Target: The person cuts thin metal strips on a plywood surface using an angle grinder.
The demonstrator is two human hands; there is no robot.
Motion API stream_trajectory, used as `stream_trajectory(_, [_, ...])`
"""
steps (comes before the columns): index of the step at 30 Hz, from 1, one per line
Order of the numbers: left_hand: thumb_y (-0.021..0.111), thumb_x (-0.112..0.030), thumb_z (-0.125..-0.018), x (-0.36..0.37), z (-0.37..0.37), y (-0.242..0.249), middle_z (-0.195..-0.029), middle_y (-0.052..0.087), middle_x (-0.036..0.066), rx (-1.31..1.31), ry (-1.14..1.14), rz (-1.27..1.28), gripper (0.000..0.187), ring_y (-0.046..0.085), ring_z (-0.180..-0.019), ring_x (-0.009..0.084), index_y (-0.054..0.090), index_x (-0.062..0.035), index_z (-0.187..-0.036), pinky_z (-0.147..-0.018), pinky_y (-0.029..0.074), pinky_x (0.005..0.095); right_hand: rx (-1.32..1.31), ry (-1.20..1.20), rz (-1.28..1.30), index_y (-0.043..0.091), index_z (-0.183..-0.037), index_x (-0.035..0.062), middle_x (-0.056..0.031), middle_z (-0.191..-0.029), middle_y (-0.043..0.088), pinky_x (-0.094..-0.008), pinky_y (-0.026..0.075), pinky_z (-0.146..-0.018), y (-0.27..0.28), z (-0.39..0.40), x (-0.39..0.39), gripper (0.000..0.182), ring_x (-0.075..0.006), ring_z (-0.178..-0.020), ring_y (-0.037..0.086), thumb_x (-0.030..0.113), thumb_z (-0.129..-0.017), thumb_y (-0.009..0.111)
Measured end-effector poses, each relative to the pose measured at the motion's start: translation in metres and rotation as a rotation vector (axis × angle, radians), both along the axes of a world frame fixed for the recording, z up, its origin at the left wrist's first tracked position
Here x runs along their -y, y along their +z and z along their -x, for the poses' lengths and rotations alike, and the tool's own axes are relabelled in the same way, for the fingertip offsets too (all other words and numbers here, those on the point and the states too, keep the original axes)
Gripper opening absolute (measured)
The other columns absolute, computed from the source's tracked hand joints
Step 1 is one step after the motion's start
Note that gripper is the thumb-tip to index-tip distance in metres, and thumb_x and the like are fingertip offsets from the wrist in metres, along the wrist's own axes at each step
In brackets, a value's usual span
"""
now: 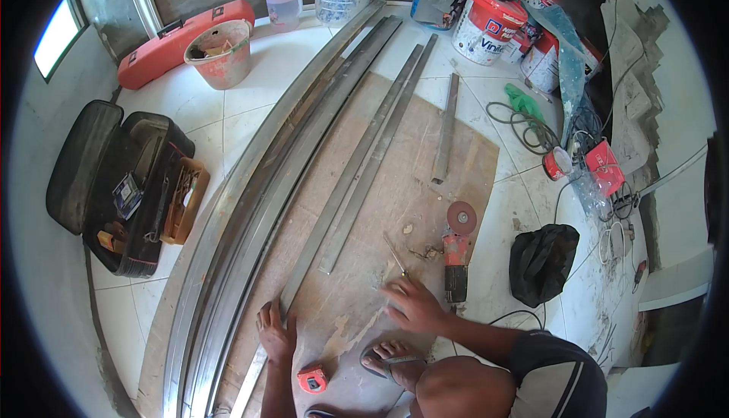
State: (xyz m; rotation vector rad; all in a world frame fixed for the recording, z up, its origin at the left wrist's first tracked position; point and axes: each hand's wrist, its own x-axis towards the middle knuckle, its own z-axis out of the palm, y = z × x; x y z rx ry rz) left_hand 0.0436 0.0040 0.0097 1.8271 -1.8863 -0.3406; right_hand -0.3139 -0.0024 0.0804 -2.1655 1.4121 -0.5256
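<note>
Bent knee of mine is nearest; beyond, my left hand rests on 1 slim metal bar upon the brown board; whether it clamps, I cannot tell. My right hand, fingers loosely apart, is near a thin stick. Probably I am steadying the bar; this calls for firm left hold.

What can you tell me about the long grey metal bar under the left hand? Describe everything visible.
The long grey metal bar is narrow, dull and marked along its length, brighter below the left hand, which touches it. It lies diagonally on the brown board, running from the bottom of the picture away toward the upper right. Beside it, on its right, lies a shorter grey metal bar, roughly parallel. Whether it is solid or hollow cannot be told.
</note>
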Motion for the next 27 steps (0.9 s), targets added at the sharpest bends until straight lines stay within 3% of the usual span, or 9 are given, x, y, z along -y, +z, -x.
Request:
stream_trajectory(5, [0.076, -0.030, -0.087, -0.076, -0.065, 0.000, -0.119, 0.057, 0.018, 0.204, 0.031, -0.066, 0.057, 0.056, -0.107, 0.0398, 0.057, -0.0064, -0.134, -0.091, 0.045, 0.0520, -0.270, 0.006, 0.126, 0.059, -0.137, 0.0070, -0.0200, -0.143, 0.050, -0.0492, 0.042, -0.107, -0.036, -0.016, 0.120, 0.055, -0.0409, -0.133, 0.047, 0.005, -0.082, 0.064])
stream_trajectory(9, [0.077, -0.024, -0.085, -0.097, -0.076, 0.008, -0.116, 0.058, 0.017, 0.191, 0.106, -0.139, 0.055, 0.056, -0.105, 0.0390, 0.058, -0.0055, -0.133, -0.091, 0.045, 0.0513, -0.428, 0.061, 0.225, 0.059, -0.140, 0.0123, -0.0167, -0.149, 0.047, -0.0497, 0.038, -0.110, -0.052, -0.015, 0.180, 0.060, -0.0384, -0.139, 0.042, 0.002, -0.081, 0.063])
stream_trajectory(13, [0.077, -0.019, -0.085, -0.098, -0.068, 0.001, -0.114, 0.058, 0.017, 0.115, 0.173, -0.096, 0.053, 0.055, -0.104, 0.0383, 0.060, -0.0046, -0.133, -0.092, 0.044, 0.0509, -0.509, 0.130, 0.274, 0.059, -0.141, 0.0170, -0.0109, -0.150, 0.048, -0.0467, 0.036, -0.112, -0.063, -0.025, 0.194, 0.060, -0.0345, -0.140, 0.042, 0.002, -0.083, 0.061])
stream_trajectory(20, [0.077, -0.017, -0.084, -0.094, -0.068, -0.003, -0.112, 0.058, 0.018, 0.071, 0.133, -0.073, 0.051, 0.054, -0.103, 0.0388, 0.061, -0.0020, -0.130, -0.092, 0.045, 0.0506, -0.449, 0.319, 0.258, 0.064, -0.137, 0.0168, -0.0060, -0.142, 0.057, -0.0453, 0.037, -0.115, -0.076, -0.043, 0.193, 0.050, -0.0326, -0.135, 0.046, 0.005, -0.089, 0.056])
stream_trajectory(27, [0.076, -0.019, -0.085, -0.065, -0.043, 0.006, -0.110, 0.058, 0.021, 0.018, 0.086, -0.139, 0.049, 0.055, -0.100, 0.0412, 0.062, 0.0013, -0.127, -0.089, 0.046, 0.0506, -0.401, 0.490, 0.331, 0.065, -0.133, 0.0155, -0.0098, -0.144, 0.051, -0.0507, 0.035, -0.116, -0.079, -0.073, 0.150, 0.044, -0.0329, -0.136, 0.044, 0.009, -0.090, 0.058])
